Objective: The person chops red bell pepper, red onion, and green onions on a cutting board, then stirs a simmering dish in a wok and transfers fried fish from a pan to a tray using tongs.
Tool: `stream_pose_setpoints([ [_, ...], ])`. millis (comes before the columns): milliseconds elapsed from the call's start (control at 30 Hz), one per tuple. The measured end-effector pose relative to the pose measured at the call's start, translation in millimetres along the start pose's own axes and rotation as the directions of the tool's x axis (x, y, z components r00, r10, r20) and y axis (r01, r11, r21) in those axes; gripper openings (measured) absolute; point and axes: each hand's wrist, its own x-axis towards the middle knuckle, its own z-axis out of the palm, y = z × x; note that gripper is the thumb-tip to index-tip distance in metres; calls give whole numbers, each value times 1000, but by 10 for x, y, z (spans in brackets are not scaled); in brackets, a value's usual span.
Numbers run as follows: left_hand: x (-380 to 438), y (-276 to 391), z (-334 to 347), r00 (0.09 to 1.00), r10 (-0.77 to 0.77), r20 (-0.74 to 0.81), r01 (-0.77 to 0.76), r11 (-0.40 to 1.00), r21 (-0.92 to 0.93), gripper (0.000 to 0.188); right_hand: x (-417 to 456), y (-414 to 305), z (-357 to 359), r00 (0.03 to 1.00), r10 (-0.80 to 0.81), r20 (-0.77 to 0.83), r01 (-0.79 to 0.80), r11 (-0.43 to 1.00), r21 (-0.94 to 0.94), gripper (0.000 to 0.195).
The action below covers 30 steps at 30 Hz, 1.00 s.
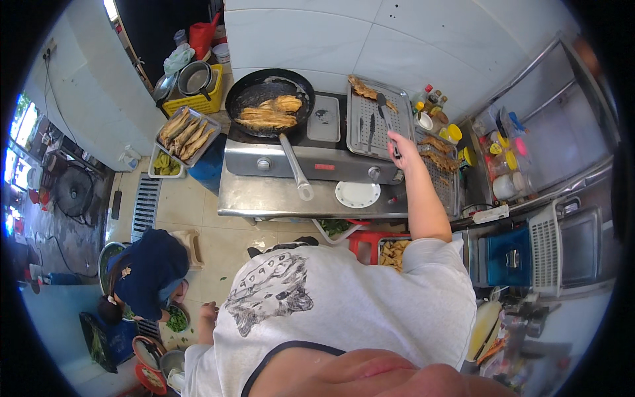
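Observation:
My right hand (403,150) grips the dark handle of a long kitchen utensil with a black head (381,100), probably tongs or a turner. The utensil reaches over a perforated steel tray (353,126), its head by a browned fried piece (364,90). On the left burner, a black frying pan (258,89) holds browned, fish-like pieces (268,118) and oil; no hand touches it. Low beside my body hangs my left hand (209,311), its fingers partly curled and small in view; whether it holds anything is unclear.
The pan's handle (295,166) juts over the counter edge near a white plate (357,194). A tray of whole fish (187,136) stands left of the stove. Seasoning bottles (431,101) stand right. Another person (149,273) crouches at lower left beside a bowl of chopped greens (177,319).

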Motion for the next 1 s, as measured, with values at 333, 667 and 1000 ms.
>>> stream_pose_setpoints([
  [333,-94,209,-212,996,91,-16,-91,996,-7,31,704,-24,228,992,90,89,-126,742,659,25],
  [667,-269,-18,-116,983,181,20,-182,981,70,30,773,80,388,1000,-5,9,0,852,524,19],
  [1000,-300,3,-95,993,115,-5,-114,992,53,29,709,122,202,998,-31,60,8,931,364,20],
])
